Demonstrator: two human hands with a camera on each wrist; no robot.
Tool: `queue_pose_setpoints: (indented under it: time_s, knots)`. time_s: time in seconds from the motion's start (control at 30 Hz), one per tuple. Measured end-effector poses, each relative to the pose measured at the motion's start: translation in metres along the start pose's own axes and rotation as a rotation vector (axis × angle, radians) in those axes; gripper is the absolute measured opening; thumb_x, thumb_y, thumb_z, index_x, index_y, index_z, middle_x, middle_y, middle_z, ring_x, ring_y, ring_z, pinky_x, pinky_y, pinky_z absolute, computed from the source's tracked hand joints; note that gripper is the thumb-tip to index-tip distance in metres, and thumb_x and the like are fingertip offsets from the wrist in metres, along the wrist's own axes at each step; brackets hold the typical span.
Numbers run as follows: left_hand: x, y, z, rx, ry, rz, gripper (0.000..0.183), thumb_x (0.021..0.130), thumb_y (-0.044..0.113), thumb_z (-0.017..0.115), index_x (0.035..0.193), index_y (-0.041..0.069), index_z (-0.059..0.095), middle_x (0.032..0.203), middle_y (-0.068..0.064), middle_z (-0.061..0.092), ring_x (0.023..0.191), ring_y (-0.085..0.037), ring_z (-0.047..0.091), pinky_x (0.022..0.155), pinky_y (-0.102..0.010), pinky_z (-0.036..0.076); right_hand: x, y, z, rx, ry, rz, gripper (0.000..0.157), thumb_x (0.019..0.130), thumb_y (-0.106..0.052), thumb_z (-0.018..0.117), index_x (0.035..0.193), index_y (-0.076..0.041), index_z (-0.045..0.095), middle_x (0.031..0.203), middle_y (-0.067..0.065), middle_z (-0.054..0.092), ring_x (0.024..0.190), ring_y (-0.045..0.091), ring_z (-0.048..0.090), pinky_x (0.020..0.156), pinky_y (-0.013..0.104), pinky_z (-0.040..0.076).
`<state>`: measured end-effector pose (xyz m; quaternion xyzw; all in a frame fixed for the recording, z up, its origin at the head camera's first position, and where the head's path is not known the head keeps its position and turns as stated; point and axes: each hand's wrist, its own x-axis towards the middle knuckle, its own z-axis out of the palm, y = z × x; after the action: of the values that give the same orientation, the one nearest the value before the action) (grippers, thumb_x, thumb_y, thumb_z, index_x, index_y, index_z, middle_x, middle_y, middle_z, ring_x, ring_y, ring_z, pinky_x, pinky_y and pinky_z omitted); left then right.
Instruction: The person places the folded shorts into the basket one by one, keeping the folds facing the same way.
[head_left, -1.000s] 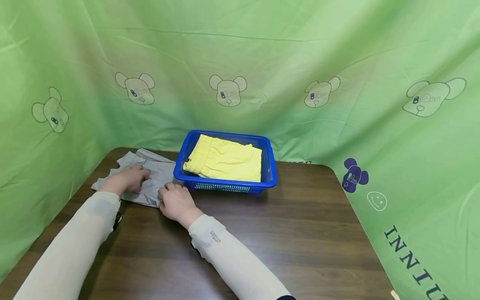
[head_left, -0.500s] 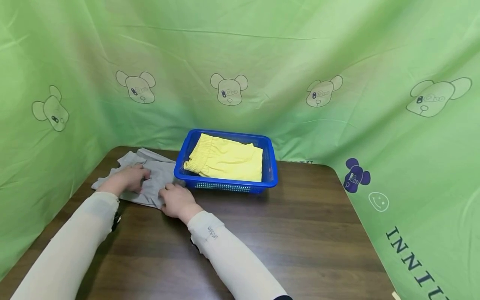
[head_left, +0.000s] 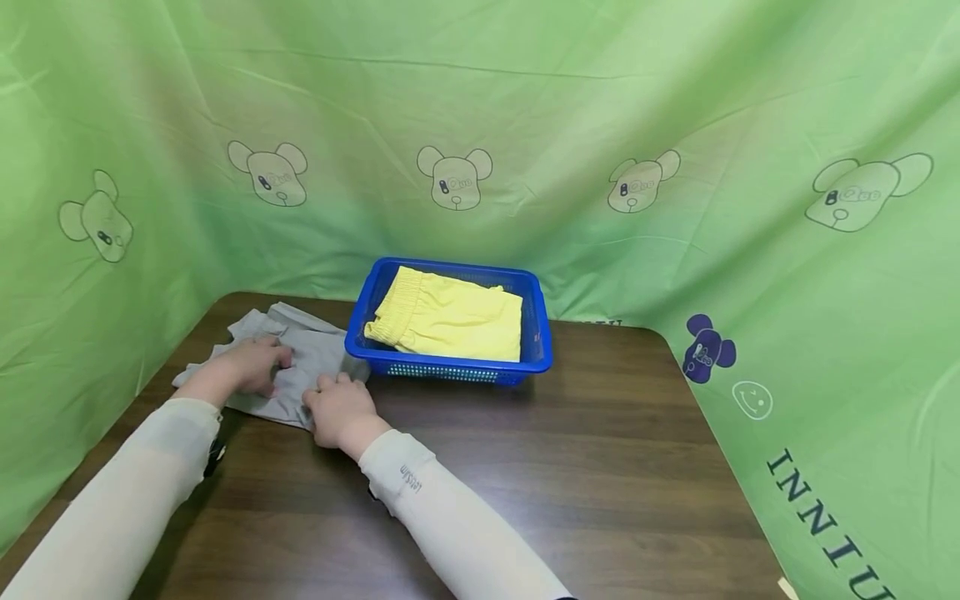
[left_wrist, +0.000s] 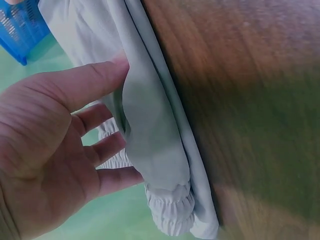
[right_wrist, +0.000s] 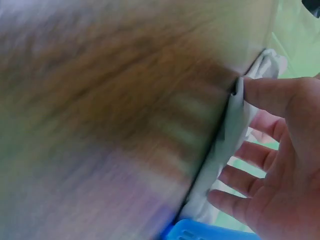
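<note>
Folded pale grey pants (head_left: 311,346) with a gathered elastic band lie on the table's left side, just left of the blue basket. My left hand (head_left: 251,367) pinches a fold of them; in the left wrist view its thumb (left_wrist: 100,80) presses into the cloth with the fingers across from it. At the near right edge of the pants, my right hand (head_left: 341,411) grips the cloth. The right wrist view has that thumb (right_wrist: 267,95) at the cloth's edge and the other fingertips on top. Cloth under both palms is hidden.
The blue plastic basket (head_left: 450,364) stands at the table's back, holding folded yellow shorts (head_left: 450,321). Its left end adjoins the grey pants. Brown wooden tabletop (head_left: 540,467) extends right and toward me. A green printed curtain (head_left: 525,100) hangs behind and along the sides.
Over the last half second both hands have shifted slightly left and toward me, and the grey pants have slid with them. The basket has stayed in place.
</note>
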<state>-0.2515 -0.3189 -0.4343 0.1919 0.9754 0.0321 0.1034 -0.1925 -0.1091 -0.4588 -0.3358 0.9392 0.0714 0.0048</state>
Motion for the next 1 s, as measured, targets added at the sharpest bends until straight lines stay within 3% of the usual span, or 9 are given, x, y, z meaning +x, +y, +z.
queue_pose_setpoints:
  time_s: [0.17,0.57,1.0]
  knots:
    - [-0.007,0.006,-0.001,0.010,-0.003,0.015,0.038,0.072,0.015,0.089,0.103,0.011,0.067,0.116,-0.023,0.059,0.104,-0.048,0.059,0.087,-0.060,0.050,-0.003,-0.003,-0.002,-0.020,-0.027,-0.022,0.041,0.093,-0.047,0.067,0.133,-0.041,0.059,0.125,-0.012,0.052,0.112,0.014,0.049,0.089,0.033,0.050]
    - [-0.015,0.009,0.000,-0.015,-0.035,-0.016,0.037,0.075,0.016,0.089,0.104,0.012,0.067,0.121,-0.024,0.058,0.108,-0.051,0.056,0.087,-0.060,0.049,-0.008,-0.010,-0.006,-0.011,-0.057,-0.028,0.044,0.092,-0.050,0.069,0.133,-0.041,0.058,0.128,-0.012,0.051,0.109,0.013,0.047,0.082,0.030,0.051]
    - [-0.032,0.012,0.008,-0.023,0.028,0.033,0.037,0.071,0.016,0.090,0.100,0.015,0.066,0.118,-0.020,0.058,0.108,-0.051,0.055,0.087,-0.062,0.048,-0.020,-0.024,-0.008,-0.001,-0.057,-0.020,0.048,0.087,-0.049,0.073,0.133,-0.042,0.059,0.124,-0.012,0.052,0.108,0.014,0.049,0.080,0.033,0.051]
